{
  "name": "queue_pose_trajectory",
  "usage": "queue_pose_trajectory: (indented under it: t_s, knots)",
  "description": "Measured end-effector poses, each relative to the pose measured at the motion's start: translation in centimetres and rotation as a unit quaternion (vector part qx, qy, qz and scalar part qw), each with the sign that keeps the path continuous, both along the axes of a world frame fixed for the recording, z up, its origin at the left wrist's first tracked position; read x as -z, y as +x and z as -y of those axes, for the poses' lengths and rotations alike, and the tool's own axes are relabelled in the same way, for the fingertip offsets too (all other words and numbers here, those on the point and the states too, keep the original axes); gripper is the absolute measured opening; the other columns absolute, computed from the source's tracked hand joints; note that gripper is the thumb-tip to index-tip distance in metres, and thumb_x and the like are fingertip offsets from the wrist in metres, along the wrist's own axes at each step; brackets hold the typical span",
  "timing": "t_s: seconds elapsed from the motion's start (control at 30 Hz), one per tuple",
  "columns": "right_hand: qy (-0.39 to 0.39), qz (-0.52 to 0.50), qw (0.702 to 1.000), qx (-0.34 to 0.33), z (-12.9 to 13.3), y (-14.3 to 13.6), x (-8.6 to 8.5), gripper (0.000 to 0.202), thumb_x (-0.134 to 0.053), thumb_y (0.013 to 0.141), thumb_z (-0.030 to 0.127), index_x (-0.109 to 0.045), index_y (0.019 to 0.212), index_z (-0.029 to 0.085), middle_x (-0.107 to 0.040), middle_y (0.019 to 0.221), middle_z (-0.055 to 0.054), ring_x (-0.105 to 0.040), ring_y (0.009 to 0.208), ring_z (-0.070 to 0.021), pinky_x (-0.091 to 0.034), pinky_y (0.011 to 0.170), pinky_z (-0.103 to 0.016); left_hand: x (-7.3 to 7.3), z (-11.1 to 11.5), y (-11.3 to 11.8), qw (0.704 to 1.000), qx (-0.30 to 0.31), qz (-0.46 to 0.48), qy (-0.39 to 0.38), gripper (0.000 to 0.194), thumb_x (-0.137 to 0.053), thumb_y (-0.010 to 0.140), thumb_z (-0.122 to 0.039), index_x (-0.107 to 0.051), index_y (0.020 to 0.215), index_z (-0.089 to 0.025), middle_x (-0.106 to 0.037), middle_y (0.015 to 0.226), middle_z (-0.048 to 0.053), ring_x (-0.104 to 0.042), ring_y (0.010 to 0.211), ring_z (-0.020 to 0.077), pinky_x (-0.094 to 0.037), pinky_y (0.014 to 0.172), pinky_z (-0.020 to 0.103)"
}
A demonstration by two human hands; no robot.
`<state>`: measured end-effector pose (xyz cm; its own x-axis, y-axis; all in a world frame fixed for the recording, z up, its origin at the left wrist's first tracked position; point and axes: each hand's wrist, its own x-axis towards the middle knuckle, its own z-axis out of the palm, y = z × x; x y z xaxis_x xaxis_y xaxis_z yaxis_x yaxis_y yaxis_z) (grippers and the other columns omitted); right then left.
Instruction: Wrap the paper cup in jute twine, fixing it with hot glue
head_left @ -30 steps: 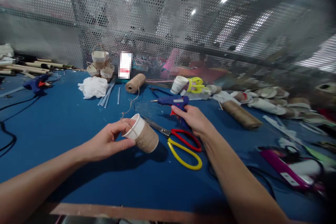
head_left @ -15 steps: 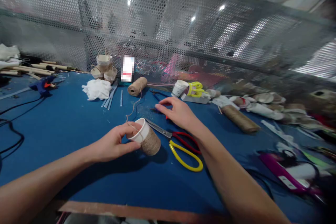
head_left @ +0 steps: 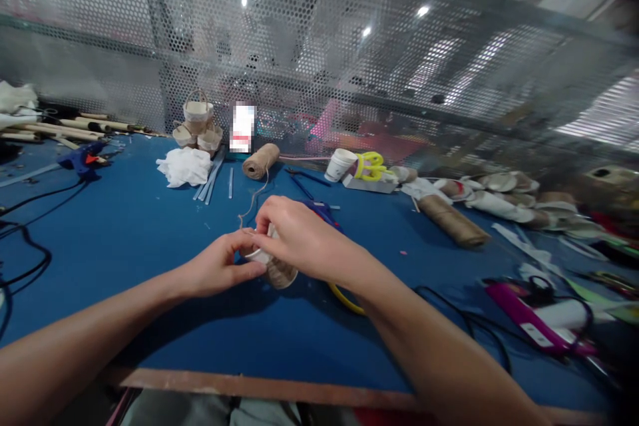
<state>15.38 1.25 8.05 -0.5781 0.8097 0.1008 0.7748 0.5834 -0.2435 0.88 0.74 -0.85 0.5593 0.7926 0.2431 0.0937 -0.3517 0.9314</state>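
A white paper cup [head_left: 281, 273], its lower part wrapped in brown twine, is tilted in my left hand [head_left: 219, 265], whose fingers grip the rim. My right hand [head_left: 299, 236] reaches over the cup's mouth, its thumb and fingers pinched near the rim beside the left fingertips. What it pinches is too hidden to name. Loose twine [head_left: 254, 203] runs from the cup back to a twine spool [head_left: 261, 162]. Scissors with a yellow handle [head_left: 347, 299] lie mostly hidden beneath my right forearm. Behind my right hand is a blue tool [head_left: 324, 212], partly covered.
Small twine-wrapped baskets [head_left: 198, 125], a white cloth [head_left: 184, 168] and clear glue sticks [head_left: 210, 180] lie at the back left. A blue glue gun [head_left: 82, 160] is far left. Pliers [head_left: 304, 176], a white cup [head_left: 341, 165], a larger spool [head_left: 453, 221] and a purple tool [head_left: 529, 323] lie rightward.
My right hand has moved left from above the scissors to the cup's rim and closed there. The blue tool behind it shows more. My left hand still holds the cup.
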Motion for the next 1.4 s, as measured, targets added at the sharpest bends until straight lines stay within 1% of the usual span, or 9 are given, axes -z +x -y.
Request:
queue_pose_trajectory:
  t_s: [0.07, 0.17, 0.23, 0.33, 0.47, 0.67, 0.87, 1.1, 1.4]
  knots:
    - [-0.003, -0.051, 0.999, 0.009, 0.2, 0.3, 0.0, 0.009, -0.053, 0.074, 0.012, -0.053, 0.066, 0.016, -0.057, 0.075, -0.004, -0.049, 0.068, -0.0134, -0.038, 0.062, -0.026, -0.3, 0.0, 0.0, 1.0, 0.005, 0.01, -0.019, 0.012, -0.058, 0.074, -0.024, -0.059, 0.079, -0.013, -0.057, 0.08, 0.003, -0.049, 0.08, 0.017, -0.038, 0.078, 0.031]
    - [0.022, -0.16, 0.985, 0.054, 0.6, 1.2, 0.1, 0.009, -0.054, 0.071, 0.009, -0.052, 0.065, 0.017, -0.057, 0.074, -0.002, -0.05, 0.069, -0.0128, -0.039, 0.065, -0.026, -0.7, 0.1, 0.0, 0.996, 0.014, 0.046, -0.079, 0.015, -0.06, 0.073, -0.027, -0.056, 0.073, -0.012, -0.051, 0.074, 0.001, -0.046, 0.073, 0.0136, -0.037, 0.071, 0.027]
    - [0.024, -0.233, 0.969, 0.077, 0.7, 2.0, 0.3, 0.007, -0.054, 0.072, 0.012, -0.052, 0.067, 0.017, -0.057, 0.071, 0.0, -0.05, 0.065, -0.0118, -0.04, 0.064, -0.025, -1.0, 0.2, 0.0, 0.989, 0.015, 0.077, -0.128, 0.018, -0.063, 0.071, -0.028, -0.055, 0.071, -0.012, -0.048, 0.071, -0.001, -0.044, 0.067, 0.0112, -0.035, 0.066, 0.025]
    - [-0.014, -0.323, 0.941, 0.097, 0.7, 3.4, 0.9, 0.005, -0.055, 0.075, 0.021, -0.054, 0.072, 0.017, -0.056, 0.068, 0.001, -0.05, 0.061, -0.0108, -0.04, 0.057, -0.024, -1.2, 0.3, 0.0, 0.975, 0.016, 0.118, -0.186, 0.022, -0.068, 0.068, -0.03, -0.055, 0.07, -0.013, -0.048, 0.069, -0.002, -0.042, 0.065, 0.0099, -0.034, 0.064, 0.023]
    - [-0.058, -0.388, 0.915, 0.098, 0.6, 4.5, 1.9, 0.009, -0.057, 0.075, 0.026, -0.055, 0.073, 0.017, -0.057, 0.07, 0.001, -0.052, 0.063, -0.011, -0.042, 0.061, -0.025, -1.2, 0.5, 0.0, 0.967, 0.019, 0.138, -0.215, 0.023, -0.07, 0.066, -0.03, -0.056, 0.07, -0.013, -0.049, 0.068, -0.002, -0.043, 0.065, 0.0098, -0.035, 0.063, 0.023]
    - [-0.092, -0.426, 0.894, 0.102, 0.6, 4.3, 2.5, 0.011, -0.058, 0.074, 0.028, -0.056, 0.074, 0.018, -0.057, 0.072, 0.0, -0.053, 0.066, -0.0116, -0.044, 0.065, -0.026, -1.3, 0.8, 0.0, 0.971, 0.035, 0.124, -0.202, 0.019, -0.068, 0.069, -0.027, -0.055, 0.067, -0.013, -0.048, 0.068, -0.002, -0.042, 0.063, 0.009, -0.034, 0.061, 0.021]
    - [-0.096, -0.434, 0.89, 0.102, 0.6, 4.3, 2.9, 0.011, -0.059, 0.074, 0.028, -0.056, 0.076, 0.017, -0.058, 0.073, 0.0, -0.054, 0.068, -0.0121, -0.045, 0.068, -0.027, -1.6, 0.9, 0.0, 0.977, 0.046, 0.118, -0.174, 0.016, -0.065, 0.071, -0.025, -0.055, 0.067, -0.013, -0.049, 0.071, -0.001, -0.042, 0.065, 0.0094, -0.035, 0.062, 0.022]
    - [-0.111, -0.43, 0.888, 0.12, 0.7, 4.5, 3.3, 0.012, -0.059, 0.075, 0.028, -0.056, 0.075, 0.017, -0.057, 0.073, 0.0, -0.052, 0.067, -0.0114, -0.044, 0.067, -0.026, -1.6, 1.1, 0.0, 0.977, 0.037, 0.118, -0.172, 0.016, -0.066, 0.071, -0.025, -0.056, 0.068, -0.013, -0.051, 0.074, -0.001, -0.044, 0.067, 0.0102, -0.036, 0.066, 0.023]
    - [-0.135, -0.441, 0.881, 0.107, 0.9, 4.6, 3.7, 0.012, -0.058, 0.076, 0.029, -0.055, 0.076, 0.017, -0.055, 0.074, 0.001, -0.05, 0.068, -0.0115, -0.042, 0.068, -0.026, -1.8, 1.3, -0.1, 0.979, 0.043, 0.13, -0.15, 0.016, -0.066, 0.072, -0.023, -0.056, 0.065, -0.013, -0.051, 0.075, 0.0, -0.045, 0.071, 0.0109, -0.037, 0.068, 0.023]
